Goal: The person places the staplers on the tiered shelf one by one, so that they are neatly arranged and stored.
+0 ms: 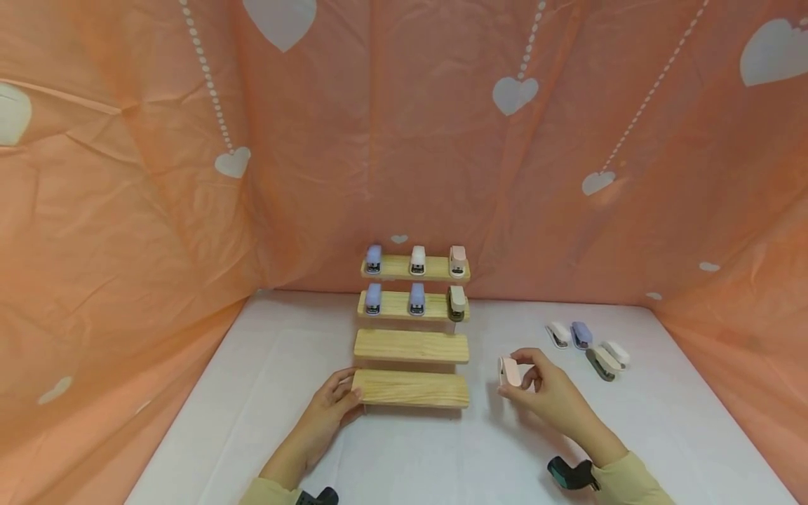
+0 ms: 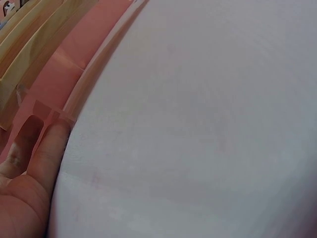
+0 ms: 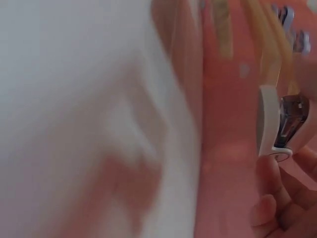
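Note:
My right hand [image 1: 555,396] pinches a small pale pink stapler [image 1: 510,372] between thumb and fingers, just right of a tiered wooden shelf stand [image 1: 410,389]. In the right wrist view the stapler's light base [image 3: 269,119] and dark metal front show above the fingertips. My left hand [image 1: 325,417] grips the left end of the stand's lowest tier; in the left wrist view its fingers [image 2: 52,148] touch a clear support. Two upper tiers hold several mini staplers: a purple one [image 1: 374,259], a white one [image 1: 418,260] and a pink one [image 1: 457,261] on top.
On the second tier stand two purple staplers [image 1: 373,299] and an olive-beige one [image 1: 456,303]. Right of the stand, several more lie on the white table [image 1: 265,393]: white [image 1: 558,334], purple [image 1: 581,334] and beige [image 1: 604,363]. An orange heart-patterned cloth [image 1: 429,154] hangs behind.

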